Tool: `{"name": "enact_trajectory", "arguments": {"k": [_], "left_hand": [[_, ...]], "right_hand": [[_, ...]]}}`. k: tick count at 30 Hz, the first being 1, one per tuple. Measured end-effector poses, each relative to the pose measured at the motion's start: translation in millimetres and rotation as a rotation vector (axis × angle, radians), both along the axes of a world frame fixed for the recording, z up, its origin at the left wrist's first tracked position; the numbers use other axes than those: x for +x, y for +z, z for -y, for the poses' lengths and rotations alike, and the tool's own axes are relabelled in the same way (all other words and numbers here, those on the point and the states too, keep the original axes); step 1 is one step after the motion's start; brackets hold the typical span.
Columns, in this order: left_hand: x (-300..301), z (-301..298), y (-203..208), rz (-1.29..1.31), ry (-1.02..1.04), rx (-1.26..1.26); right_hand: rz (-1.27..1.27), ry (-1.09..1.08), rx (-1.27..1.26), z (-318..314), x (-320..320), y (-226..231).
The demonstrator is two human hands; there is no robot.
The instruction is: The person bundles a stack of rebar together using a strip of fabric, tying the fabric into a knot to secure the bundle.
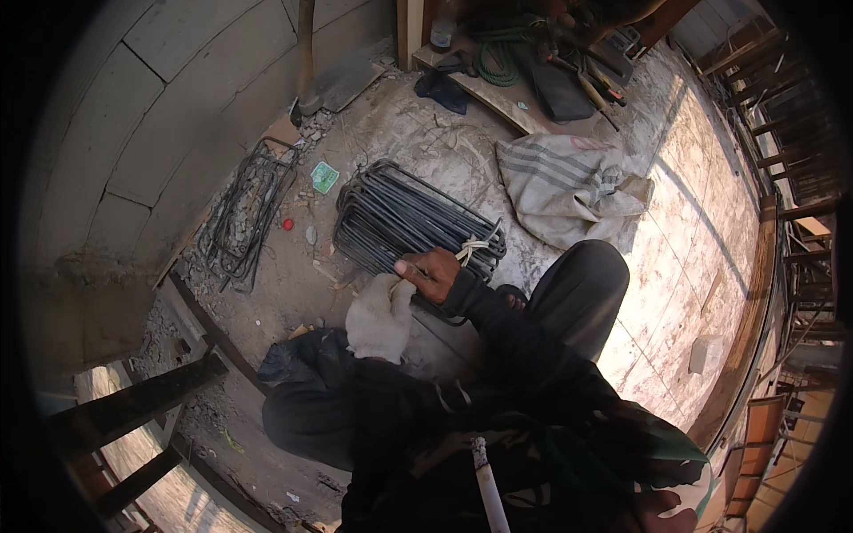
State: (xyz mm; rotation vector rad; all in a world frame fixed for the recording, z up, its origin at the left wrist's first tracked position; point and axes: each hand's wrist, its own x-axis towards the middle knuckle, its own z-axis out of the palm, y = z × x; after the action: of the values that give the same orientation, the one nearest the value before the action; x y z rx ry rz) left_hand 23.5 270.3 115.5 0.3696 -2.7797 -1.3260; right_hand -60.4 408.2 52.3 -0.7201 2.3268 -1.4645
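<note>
A bundle of dark bent steel bar stirrups (404, 218) lies on the dusty floor in front of me, bound at its right end with a pale tie (473, 247). My bare right hand (432, 274) is closed at the bundle's near edge, thumb and fingers pinched together. Close beside it on the left is my left hand (380, 318), in a whitish knitted glove. Its fingertips come together right by the right hand's fingers. Whatever is between the fingers of either hand is too small or hidden to make out.
More bent bars (251, 213) lie by the block wall at left. A woven sack (569, 191) rests right of the bundle; a dark plastic bag (306, 355) is near my left knee. Tools (591, 84) and green rope (498, 62) are at the back. A cigarette (489, 487) shows low in view.
</note>
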Motion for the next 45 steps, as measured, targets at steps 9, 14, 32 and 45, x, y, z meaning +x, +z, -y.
{"name": "enact_trajectory", "arguments": {"k": [9,14,32,45], "left_hand": [[-21.3,-20.4,27.8,-0.110,0.081,0.285],[-61.8,3.2,6.2,-0.224,0.250,0.128],[-55.7,-48.0,-120.2,0.229,0.445,0.928],[-54.5,-39.3,-122.2,0.202,0.492,0.450]], "right_hand": [[0.262,-0.094,-0.370,-19.2,-4.8,17.0],[0.137,-0.073,-0.368,-14.5,-37.6,22.4],[0.249,-0.672,0.020,-49.2,-131.0,-97.6],[0.323,-0.457,-0.395,-33.5,-112.9,-55.8]]}}
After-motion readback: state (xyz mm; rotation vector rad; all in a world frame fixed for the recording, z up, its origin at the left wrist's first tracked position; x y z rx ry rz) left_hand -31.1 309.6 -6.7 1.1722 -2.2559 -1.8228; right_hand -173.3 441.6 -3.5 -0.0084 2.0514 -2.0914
